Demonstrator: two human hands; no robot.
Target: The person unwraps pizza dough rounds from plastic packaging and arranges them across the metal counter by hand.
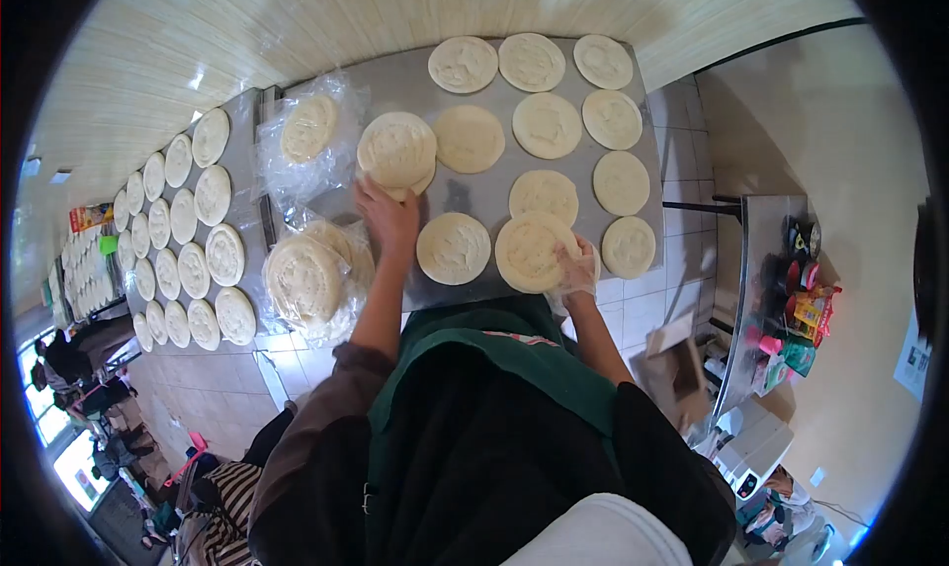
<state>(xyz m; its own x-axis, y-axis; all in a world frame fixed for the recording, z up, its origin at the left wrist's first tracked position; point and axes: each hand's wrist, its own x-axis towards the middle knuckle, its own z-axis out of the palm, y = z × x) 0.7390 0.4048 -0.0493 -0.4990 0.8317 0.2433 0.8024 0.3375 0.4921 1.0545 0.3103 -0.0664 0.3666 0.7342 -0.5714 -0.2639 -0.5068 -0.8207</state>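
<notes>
My left hand (388, 213) is closed on the near edge of a round flat dough disc (397, 151), which overlaps another disc beneath it. My right hand (576, 266), in a clear plastic glove, grips the right edge of a second dough disc (529, 253). That disc partly covers one behind it (544, 196). Between my hands a single disc (454, 249) lies on the metal table (395, 78). To the left of my left hand, a stack of discs (304, 277) sits in clear plastic, and another bagged disc (308, 129) lies farther back.
More discs lie at the table's back and right side. Rows of discs cover a second table (243, 121) at the left. A side shelf (756, 230) with colourful packets and a cardboard box (676, 370) stand to the right. Several people are at the lower left.
</notes>
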